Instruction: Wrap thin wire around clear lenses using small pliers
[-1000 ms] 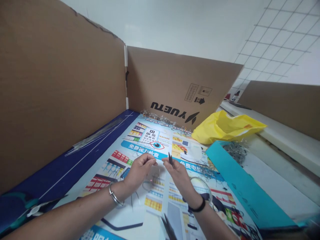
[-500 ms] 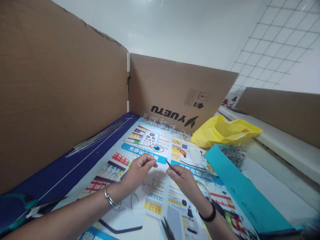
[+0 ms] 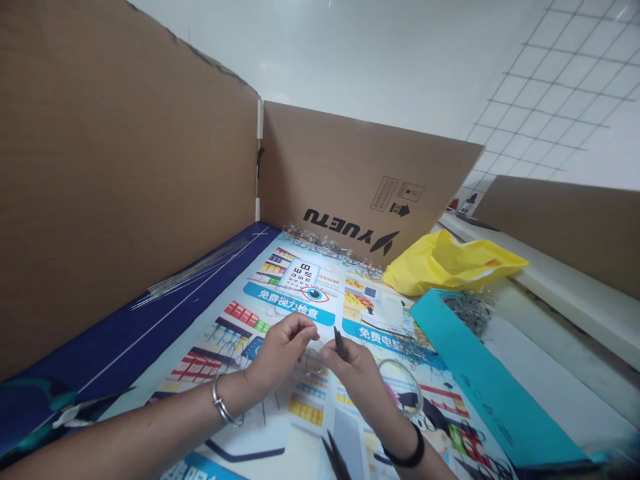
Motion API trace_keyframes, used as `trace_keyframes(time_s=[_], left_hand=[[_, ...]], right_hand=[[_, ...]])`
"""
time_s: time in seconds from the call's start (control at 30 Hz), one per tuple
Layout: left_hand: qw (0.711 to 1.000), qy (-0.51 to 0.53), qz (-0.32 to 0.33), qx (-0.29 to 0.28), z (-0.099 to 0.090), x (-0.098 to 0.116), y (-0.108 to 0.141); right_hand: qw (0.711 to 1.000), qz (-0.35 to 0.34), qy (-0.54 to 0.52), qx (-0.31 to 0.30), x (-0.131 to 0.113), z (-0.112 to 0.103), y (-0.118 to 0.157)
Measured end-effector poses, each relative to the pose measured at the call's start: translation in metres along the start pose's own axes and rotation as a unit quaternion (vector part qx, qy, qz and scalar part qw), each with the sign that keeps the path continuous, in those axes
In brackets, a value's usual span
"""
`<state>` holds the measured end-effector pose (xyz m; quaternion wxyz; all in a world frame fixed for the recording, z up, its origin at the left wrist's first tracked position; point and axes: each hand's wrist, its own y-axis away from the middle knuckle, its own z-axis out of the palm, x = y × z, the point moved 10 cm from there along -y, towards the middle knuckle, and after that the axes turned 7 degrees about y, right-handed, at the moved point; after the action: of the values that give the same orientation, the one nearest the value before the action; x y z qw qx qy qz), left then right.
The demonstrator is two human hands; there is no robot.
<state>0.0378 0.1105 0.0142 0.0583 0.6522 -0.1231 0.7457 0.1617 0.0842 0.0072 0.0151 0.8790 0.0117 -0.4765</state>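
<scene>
My left hand (image 3: 287, 343) is closed in a pinch above the printed sheet, with thin bent wire (image 3: 314, 371) hanging just below the fingertips. The wire is fine and partly lost against the print. Close by on the right, my right hand (image 3: 353, 363) is closed around a small dark pointed tool (image 3: 341, 343); its tip sticks up past the fingers and the rest is hidden in the palm. The two hands are a short gap apart. Below them lie dark pliers (image 3: 336, 457) with their jaws spread. A coil of wire (image 3: 417, 390) rests beside my right wrist.
Cardboard walls (image 3: 370, 173) stand at the back and left. Straight wires (image 3: 193, 273) lie on the blue strip, with teal-handled cutters (image 3: 65, 410) nearer. A yellow bag (image 3: 450, 263), teal board (image 3: 480, 367) and tangled wire (image 3: 470, 313) are at right. Wire pieces (image 3: 330, 245) line the back.
My right hand has moved slightly left and down, nearer to my left hand, and the dark tool in it now points more upright. My left hand has shifted a little lower.
</scene>
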Motion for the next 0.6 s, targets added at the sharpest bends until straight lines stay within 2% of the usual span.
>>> trace_keyframes(time_s=[0.3, 0.6], left_hand=[[0.999, -0.031, 0.023, -0.032, 0.003, 0.008, -0.001], [0.999, 0.025, -0.021, -0.021, 0.004, -0.003, 0.001]], right_hand=[[1.0, 0.003, -0.014, -0.01, 0.002, -0.002, -0.001], [0.998, -0.004, -0.054, -0.041, 0.004, 0.012, -0.001]])
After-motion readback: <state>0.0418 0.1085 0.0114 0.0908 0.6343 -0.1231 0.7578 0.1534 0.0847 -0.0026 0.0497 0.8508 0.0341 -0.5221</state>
